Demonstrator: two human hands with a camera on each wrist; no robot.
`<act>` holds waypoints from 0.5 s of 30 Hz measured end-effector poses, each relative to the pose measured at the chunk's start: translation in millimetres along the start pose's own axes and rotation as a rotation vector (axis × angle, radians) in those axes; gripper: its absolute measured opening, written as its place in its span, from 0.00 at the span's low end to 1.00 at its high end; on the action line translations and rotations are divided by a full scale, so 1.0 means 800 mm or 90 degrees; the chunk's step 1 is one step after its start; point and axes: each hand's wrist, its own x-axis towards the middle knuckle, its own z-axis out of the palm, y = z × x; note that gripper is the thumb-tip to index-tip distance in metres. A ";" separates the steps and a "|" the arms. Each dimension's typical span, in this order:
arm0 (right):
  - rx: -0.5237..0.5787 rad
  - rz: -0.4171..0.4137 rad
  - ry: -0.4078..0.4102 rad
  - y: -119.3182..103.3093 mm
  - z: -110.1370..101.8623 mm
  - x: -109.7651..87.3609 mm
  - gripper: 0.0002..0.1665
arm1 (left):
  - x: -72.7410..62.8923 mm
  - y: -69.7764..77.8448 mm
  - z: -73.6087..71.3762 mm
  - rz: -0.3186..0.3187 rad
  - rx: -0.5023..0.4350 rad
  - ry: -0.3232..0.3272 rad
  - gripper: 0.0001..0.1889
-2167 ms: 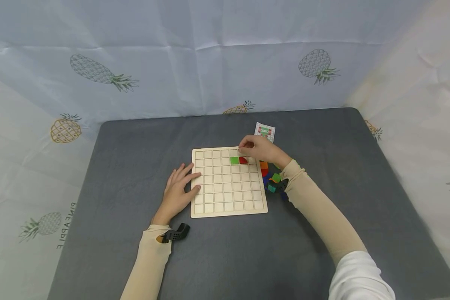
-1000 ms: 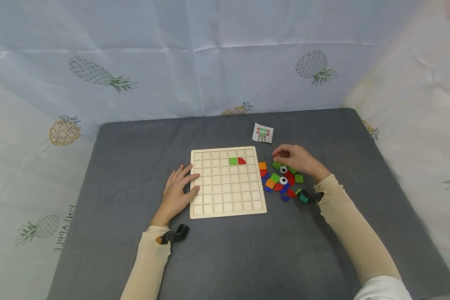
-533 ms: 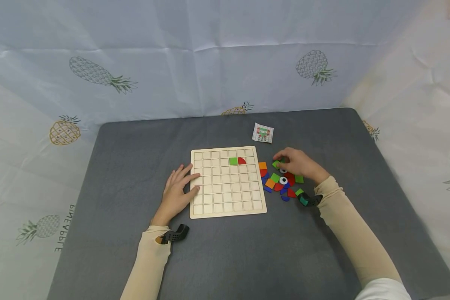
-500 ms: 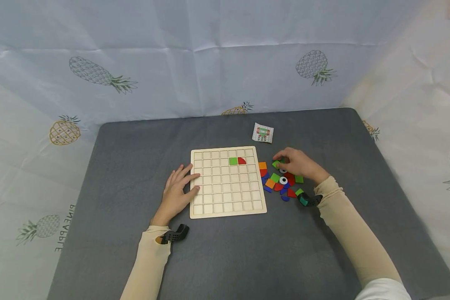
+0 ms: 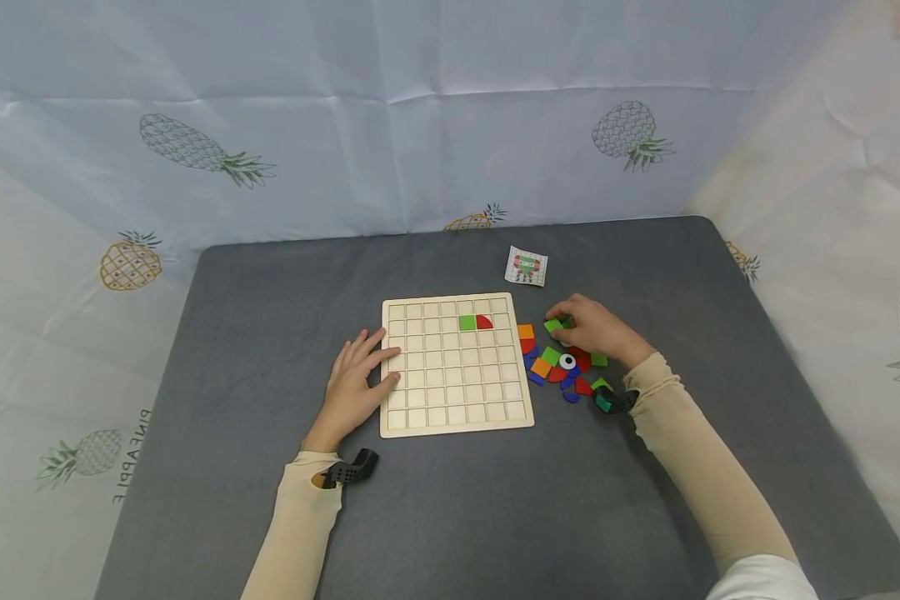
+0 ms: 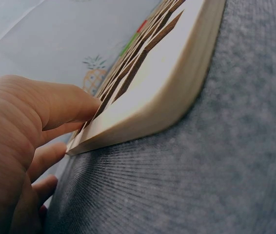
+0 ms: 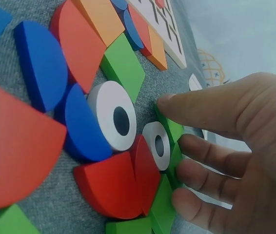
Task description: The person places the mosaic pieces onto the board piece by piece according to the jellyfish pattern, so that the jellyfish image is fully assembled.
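Note:
A pale wooden grid board (image 5: 450,430) lies on the grey table. Two pieces sit side by side in its upper cells: a green square tile (image 5: 467,322) and a red quarter-circle tile (image 5: 483,322). My left hand (image 5: 351,390) rests on the board's left edge, fingers spread and thumb on the rim. Right of the board, my right hand (image 5: 598,329) pinches another green square tile (image 5: 553,326) at the top of a loose pile. The right wrist view shows the thumb on this green tile (image 7: 171,126), beside a white eye disc (image 7: 156,145); its far side is hidden.
Loose red, blue, orange and green tiles lie close to the board's right edge, with another eye disc (image 5: 567,362) among them. A small printed pattern card (image 5: 527,267) lies behind the board. A pineapple-print cloth (image 5: 390,158) hangs behind the table.
My right hand went from the board to the pile on the right and came down on a green square tile, which has now shifted slightly. My left hand stays put.

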 end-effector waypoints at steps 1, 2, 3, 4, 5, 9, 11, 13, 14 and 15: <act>-0.003 0.004 0.002 0.000 0.000 0.001 0.22 | 0.000 0.000 0.000 0.000 -0.001 0.000 0.22; -0.006 0.008 0.004 -0.001 0.000 0.001 0.22 | 0.000 0.000 0.000 0.000 -0.001 0.000 0.22; -0.009 0.010 0.008 -0.001 0.000 0.001 0.22 | 0.000 0.000 0.000 0.001 -0.001 0.000 0.22; -0.012 0.011 0.013 -0.002 0.000 0.002 0.21 | 0.000 0.000 0.000 0.001 -0.001 0.001 0.22; -0.014 0.013 0.019 -0.002 0.000 0.002 0.20 | 0.000 0.000 0.000 0.001 0.000 0.001 0.22; -0.011 0.016 0.042 -0.005 0.000 0.003 0.16 | 0.000 0.000 0.000 0.000 0.000 0.001 0.22; -0.004 0.016 0.049 -0.006 0.000 0.004 0.15 | 0.000 0.000 0.000 -0.002 -0.001 0.000 0.22; 0.007 0.011 0.056 -0.007 -0.001 0.004 0.14 | 0.000 0.000 0.000 -0.003 0.000 0.000 0.22; 0.012 0.007 0.060 -0.007 -0.002 0.004 0.14 | 0.000 0.000 0.000 -0.004 0.000 0.000 0.22; 0.020 0.004 0.065 -0.007 -0.003 0.005 0.14 | 0.000 0.000 0.000 -0.004 0.001 0.000 0.22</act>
